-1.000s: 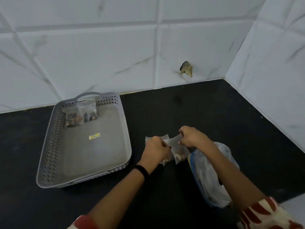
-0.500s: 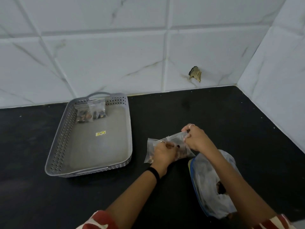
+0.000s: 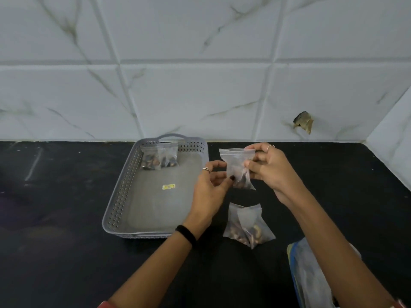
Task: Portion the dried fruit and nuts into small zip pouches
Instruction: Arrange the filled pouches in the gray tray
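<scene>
From the head view I see my right hand (image 3: 270, 172) pinching the top corner and side of a small pouch (image 3: 239, 167), held up off the counter (image 3: 66, 241). My left hand (image 3: 210, 187) pinches its lower edge. Just below both hands lie two filled pouches (image 3: 246, 225). Left of my left hand, a grey basket (image 3: 120, 205) holds two more pouches (image 3: 159, 158). A big plastic bag (image 3: 311, 274) lies under my right forearm.

Centre frame, the small pouch (image 3: 237, 165) is thin clear plastic, slightly glossy and creased. The tray (image 3: 121, 203) at centre left is matt grey perforated plastic. The surface (image 3: 55, 218) is dark, smooth and dull. Across the top, the wall tiles (image 3: 189, 96) are glossy white marble-look.
</scene>
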Action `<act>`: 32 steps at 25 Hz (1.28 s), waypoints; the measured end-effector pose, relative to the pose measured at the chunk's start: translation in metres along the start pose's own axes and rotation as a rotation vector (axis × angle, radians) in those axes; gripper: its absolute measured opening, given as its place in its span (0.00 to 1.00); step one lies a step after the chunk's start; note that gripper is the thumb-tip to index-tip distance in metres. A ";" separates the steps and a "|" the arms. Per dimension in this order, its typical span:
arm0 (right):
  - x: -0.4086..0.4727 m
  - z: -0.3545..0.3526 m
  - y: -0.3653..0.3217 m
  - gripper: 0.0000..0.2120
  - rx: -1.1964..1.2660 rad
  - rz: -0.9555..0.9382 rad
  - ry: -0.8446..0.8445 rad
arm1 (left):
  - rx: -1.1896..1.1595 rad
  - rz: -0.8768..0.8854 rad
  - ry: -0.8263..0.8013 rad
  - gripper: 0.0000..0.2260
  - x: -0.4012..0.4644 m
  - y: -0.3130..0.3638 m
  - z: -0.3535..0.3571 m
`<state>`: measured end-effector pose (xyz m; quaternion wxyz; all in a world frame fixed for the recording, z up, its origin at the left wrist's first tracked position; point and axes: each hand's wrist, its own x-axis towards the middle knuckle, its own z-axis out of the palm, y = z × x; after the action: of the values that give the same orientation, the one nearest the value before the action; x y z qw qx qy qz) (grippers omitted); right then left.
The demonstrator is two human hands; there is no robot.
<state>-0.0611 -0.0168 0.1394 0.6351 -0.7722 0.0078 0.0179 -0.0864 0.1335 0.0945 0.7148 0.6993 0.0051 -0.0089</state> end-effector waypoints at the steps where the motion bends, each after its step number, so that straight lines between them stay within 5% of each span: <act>1: 0.004 0.013 -0.003 0.12 0.010 -0.008 -0.009 | -0.011 -0.002 0.030 0.13 0.002 0.002 -0.013; 8: 0.035 0.110 0.020 0.26 -0.214 0.015 -0.051 | 0.037 -0.013 0.282 0.15 0.031 -0.022 -0.091; 12: 0.065 0.147 0.041 0.14 -0.373 -0.012 0.069 | 0.253 -0.014 0.312 0.10 0.062 -0.044 -0.115; 17: 0.107 0.169 0.051 0.10 -0.398 0.026 0.183 | 0.521 0.059 0.136 0.11 0.106 -0.053 -0.128; 28: 0.149 0.188 0.068 0.16 -0.567 0.090 0.123 | 1.162 0.021 -0.204 0.23 0.162 -0.086 -0.150; 32: 0.153 0.194 0.079 0.12 -0.606 0.100 0.060 | 1.299 0.026 -0.216 0.25 0.163 -0.098 -0.154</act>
<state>0.0855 0.1602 0.0192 0.3739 -0.9252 0.0590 0.0277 0.0755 0.2844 -0.0100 0.1436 0.9837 -0.0816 -0.0715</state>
